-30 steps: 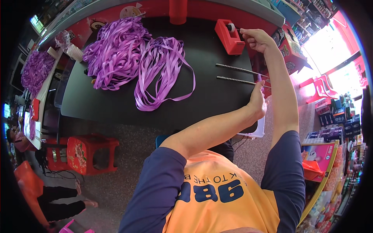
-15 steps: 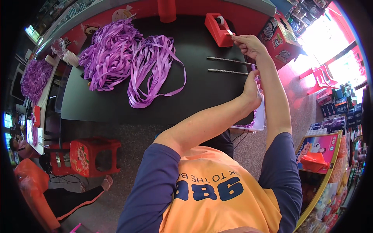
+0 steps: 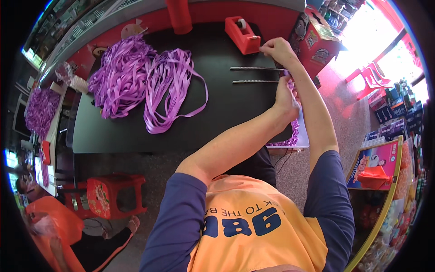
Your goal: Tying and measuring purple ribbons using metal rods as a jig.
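Note:
My right hand [image 3: 278, 51] pinches at the front end of the red tape dispenser [image 3: 242, 36], where a strip of tape ran to the fingertips a moment ago; the tape itself is hard to see now. Lower down, my left hand [image 3: 286, 100] is closed around purple ribbon [image 3: 291, 85] by the table's right edge, its fingers partly hidden. Two thin twisted metal rods [image 3: 253, 68] point left over the black tabletop, their right ends at the ribbon and my left hand. Below that hand, gathered purple ribbon [image 3: 294, 135] lies in a white tray [image 3: 304, 136].
A large heap of purple ribbon [image 3: 120, 77] and a looser looped bundle [image 3: 167, 93] lie on the black table [image 3: 217, 109]. A red cylinder [image 3: 179, 18] stands behind. Red stools [image 3: 102, 195] and another person [image 3: 54, 231] are at lower left, a red box [image 3: 315, 38] at right.
My right hand has moved slightly down to the dispenser's front corner, and the strip of tape is no longer plainly visible. My left hand stays by the rods. The view has shifted a little.

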The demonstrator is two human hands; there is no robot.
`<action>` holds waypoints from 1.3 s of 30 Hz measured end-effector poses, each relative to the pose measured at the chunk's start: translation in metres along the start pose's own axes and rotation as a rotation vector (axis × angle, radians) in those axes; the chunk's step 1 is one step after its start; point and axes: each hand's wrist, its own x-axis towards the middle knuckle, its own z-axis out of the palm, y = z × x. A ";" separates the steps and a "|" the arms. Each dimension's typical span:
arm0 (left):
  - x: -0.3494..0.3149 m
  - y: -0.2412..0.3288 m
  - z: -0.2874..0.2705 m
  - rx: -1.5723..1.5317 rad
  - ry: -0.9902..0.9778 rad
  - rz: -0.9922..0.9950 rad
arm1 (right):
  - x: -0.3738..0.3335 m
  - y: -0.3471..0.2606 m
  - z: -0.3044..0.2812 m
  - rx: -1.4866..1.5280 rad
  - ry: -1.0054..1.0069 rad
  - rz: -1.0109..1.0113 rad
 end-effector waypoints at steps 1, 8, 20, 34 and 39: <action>0.000 -0.001 0.007 0.007 -0.008 -0.017 | -0.006 0.010 -0.008 0.106 -0.075 -0.009; 0.005 0.012 -0.001 0.006 0.115 0.064 | -0.053 0.020 -0.065 0.469 -0.285 0.063; 0.047 -0.020 -0.023 0.204 0.261 -0.024 | -0.194 0.230 -0.028 0.138 0.537 -0.464; 0.016 0.001 -0.006 0.235 0.284 -0.024 | -0.222 0.224 0.020 0.496 0.856 -0.465; 0.035 -0.016 -0.012 0.206 0.261 -0.019 | -0.234 0.178 -0.008 1.148 0.703 -0.011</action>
